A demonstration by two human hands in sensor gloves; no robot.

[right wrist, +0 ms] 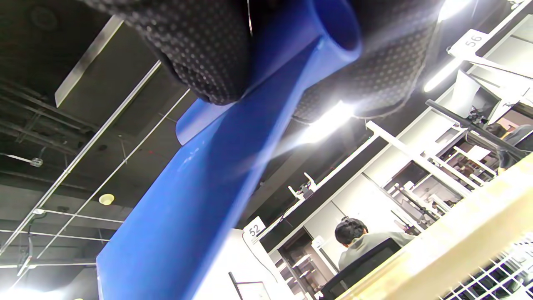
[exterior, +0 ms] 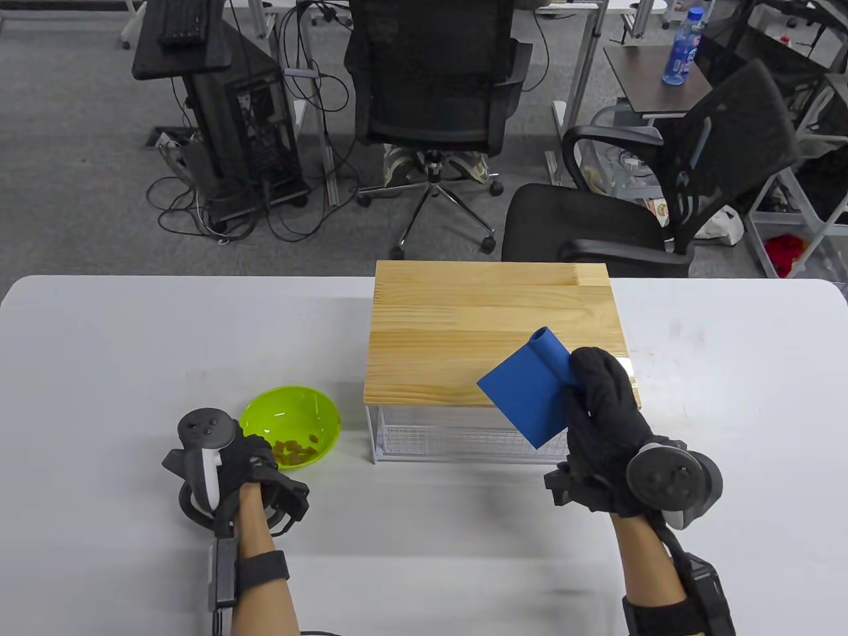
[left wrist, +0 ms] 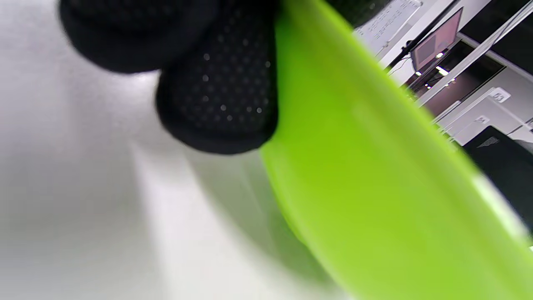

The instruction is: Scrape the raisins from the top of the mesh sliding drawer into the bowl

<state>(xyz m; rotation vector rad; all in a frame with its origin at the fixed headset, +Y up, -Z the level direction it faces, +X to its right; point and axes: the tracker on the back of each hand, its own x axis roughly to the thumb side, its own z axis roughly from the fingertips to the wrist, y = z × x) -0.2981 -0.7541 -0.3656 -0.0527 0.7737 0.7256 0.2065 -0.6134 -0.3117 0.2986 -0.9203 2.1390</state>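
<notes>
Near the front edge of the white table, the left hand holds the round lime-green plastic bowl by its near rim. In the left wrist view the gloved fingers lie curled against the outer wall of the bowl, which rests on the table toward the front left part. The brown raisins are in a small heap inside the bowl, at its near side, just beside the fingers.

To the right, the right hand grips a flat blue plastic scraper with a rolled tube handle. Its fingers are closed round the tube and the blade points down to the left, lifted over the front right corner of the drawer unit. The blade does not touch the wood as far as can be seen.

The white wire-mesh sliding drawer with a light wooden top board stands at the middle of the table, reaching to the far edge. The bowl is just beside its front left corner, with a small gap between. The wooden top looks bare. Open table surface lies to the left of the bowl, to the right of the drawer, and along the front edge between the two hands.

Beyond the far edge stand two black office chairs, a black computer tower with cables and a blue water bottle on a small side desk.
</notes>
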